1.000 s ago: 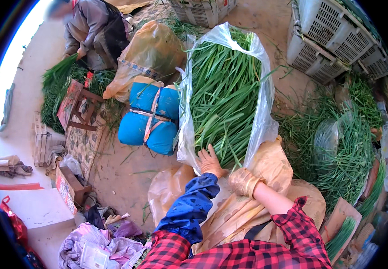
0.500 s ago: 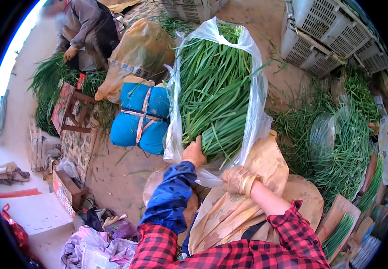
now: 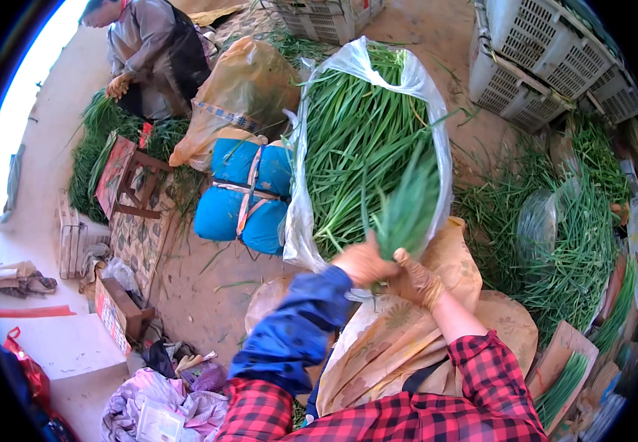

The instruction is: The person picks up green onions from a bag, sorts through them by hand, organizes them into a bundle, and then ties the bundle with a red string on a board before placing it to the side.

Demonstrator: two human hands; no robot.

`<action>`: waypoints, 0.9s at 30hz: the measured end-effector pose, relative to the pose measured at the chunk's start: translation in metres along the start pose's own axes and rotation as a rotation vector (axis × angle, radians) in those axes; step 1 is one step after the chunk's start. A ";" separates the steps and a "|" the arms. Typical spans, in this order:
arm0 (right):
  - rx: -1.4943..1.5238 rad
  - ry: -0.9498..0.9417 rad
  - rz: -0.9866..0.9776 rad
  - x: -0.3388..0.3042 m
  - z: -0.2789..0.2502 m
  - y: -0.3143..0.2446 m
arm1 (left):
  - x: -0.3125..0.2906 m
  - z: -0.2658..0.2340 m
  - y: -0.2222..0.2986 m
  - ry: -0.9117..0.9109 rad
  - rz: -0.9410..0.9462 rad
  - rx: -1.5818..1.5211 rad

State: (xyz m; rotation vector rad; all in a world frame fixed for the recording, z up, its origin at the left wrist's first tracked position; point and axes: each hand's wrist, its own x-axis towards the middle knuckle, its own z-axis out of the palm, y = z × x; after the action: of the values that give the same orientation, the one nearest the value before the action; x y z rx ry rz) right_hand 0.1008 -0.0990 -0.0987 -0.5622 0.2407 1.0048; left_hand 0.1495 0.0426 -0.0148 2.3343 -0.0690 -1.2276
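Observation:
A bunch of garlic chives [image 3: 409, 206], smeared by motion, stands tilted up from between my two hands over the near end of a clear plastic bag [image 3: 442, 158]. My left hand [image 3: 367, 263], blurred, is closed at the base of the bunch. My right hand [image 3: 418, 283], in a thin translucent glove, is closed round the stem ends beside it, thumb up. More long chives [image 3: 363, 136] fill the bag, leaf tips mostly pointing away. A tan patterned apron [image 3: 385, 346] covers my lap just under the hands.
Left of the bag lie a blue strapped bundle [image 3: 244, 195] and an orange plastic sack [image 3: 249, 88]. A co-worker [image 3: 153, 55] sits far left by chives and a small stool [image 3: 136, 180]. Grey crates [image 3: 529, 51] are stacked far right; loose chives [image 3: 565, 243] are heaped on the right.
A bunch of chives has come up off the pile into my hands. My left hand moved right, and my right hand left the bag's rim to meet it. The view shifted slightly.

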 end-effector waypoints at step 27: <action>0.475 -0.006 -0.306 -0.035 -0.009 -0.008 | 0.054 0.003 -0.079 0.599 -0.033 -0.103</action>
State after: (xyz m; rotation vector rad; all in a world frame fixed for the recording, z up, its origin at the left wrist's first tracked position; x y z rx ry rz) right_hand 0.0900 -0.1330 -0.0883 -0.1544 0.3631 0.6211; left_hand 0.1655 0.0959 -0.0927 2.5141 0.2304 -0.4896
